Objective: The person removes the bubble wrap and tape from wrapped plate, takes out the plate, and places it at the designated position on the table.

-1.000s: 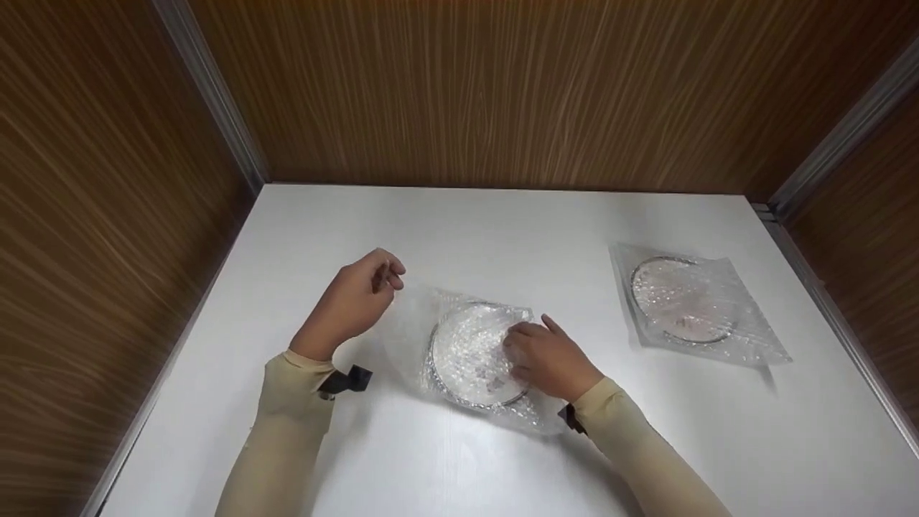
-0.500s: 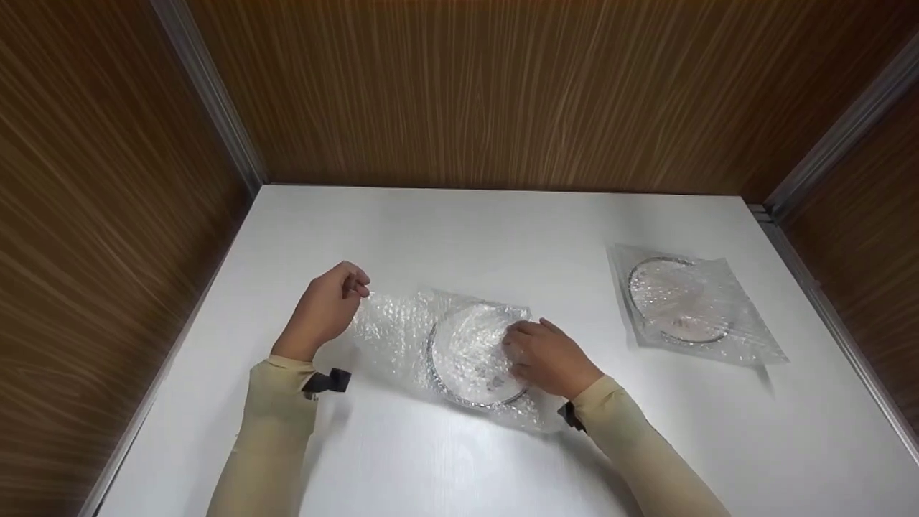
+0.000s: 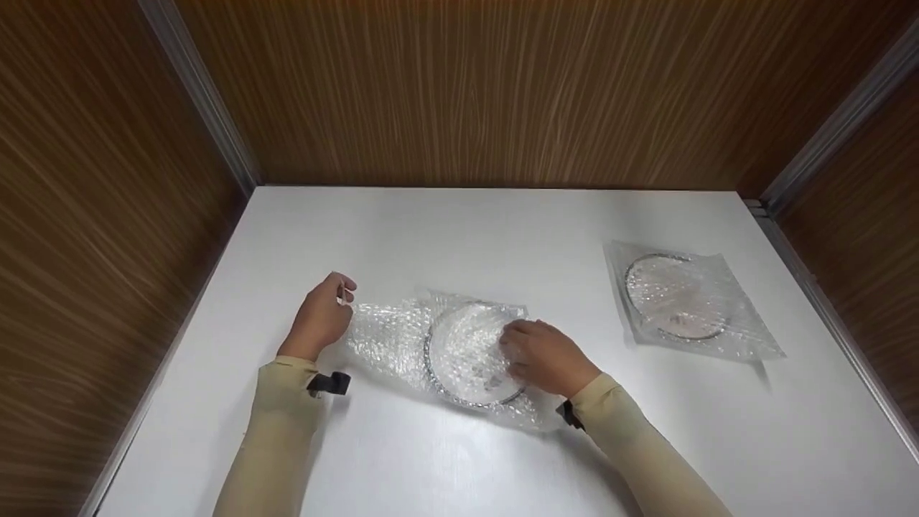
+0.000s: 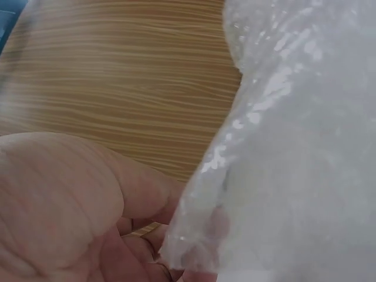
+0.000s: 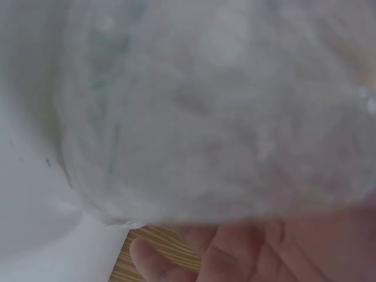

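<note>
1. While the left hand (image 3: 319, 316) pinches the left end of the bubble-wrap sleeve (image 3: 391, 337) between thumb and fingers, I have the right hand (image 3: 549, 355) resting its loosely bent fingers on the other end, over the round piece (image 3: 463, 359) inside.
2. That sleeve lies at the middle of the smooth white table (image 3: 431, 237); its clear plastic is crinkled, blistered and full of glints, and the round piece shows a dark, textured rim.
3. Well to the right I see a second sleeve (image 3: 747, 323), a skewed rectangle with another rimmed disc (image 3: 675, 298) in it, faintly pink.
4. Wood-grain panels (image 3: 467, 93) stand around the tabletop.
5. My left wrist view adds the uneven plastic edge at the fingers and a blue patch (image 4: 9, 20) in the corner, which I cannot identify.
6. My right wrist view gives me the palm under blurred, milky plastic, with faint green and pink tints; the covered fingertips are hidden there.
</note>
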